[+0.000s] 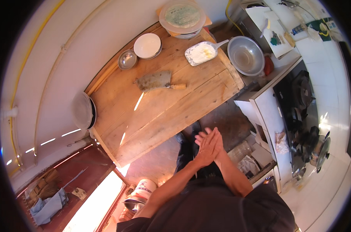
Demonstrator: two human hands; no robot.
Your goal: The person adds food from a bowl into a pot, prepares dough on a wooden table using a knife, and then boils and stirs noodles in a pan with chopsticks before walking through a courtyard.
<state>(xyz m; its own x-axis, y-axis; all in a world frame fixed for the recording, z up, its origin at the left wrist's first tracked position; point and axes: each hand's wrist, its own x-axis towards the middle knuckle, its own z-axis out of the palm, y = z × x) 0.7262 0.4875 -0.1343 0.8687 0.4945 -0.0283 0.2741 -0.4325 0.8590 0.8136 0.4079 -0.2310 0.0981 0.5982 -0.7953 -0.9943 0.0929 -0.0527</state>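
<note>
My left hand [206, 149] and my right hand [219, 145] are pressed together, palm against palm, in front of my body beyond the table's near edge. The left hand lies over the right with its fingers stretched out. The right hand's fingertips show past it on the left. No object is visible in either hand. Before me stands a wooden table [169, 116]. On it lies a cleaver [155, 81] with a wooden handle. A clear scoop [201, 53] of white powder, like flour, sits near the table's right end.
A white bowl [147, 45], a small metal bowl [127, 60] and a lidded container [182, 17] stand along the back. Lidded dishes [84, 111] are at the left corner. A metal basin [246, 56] sits right of the table, near a gas stove [297, 116] with a glass-lidded pot [320, 152].
</note>
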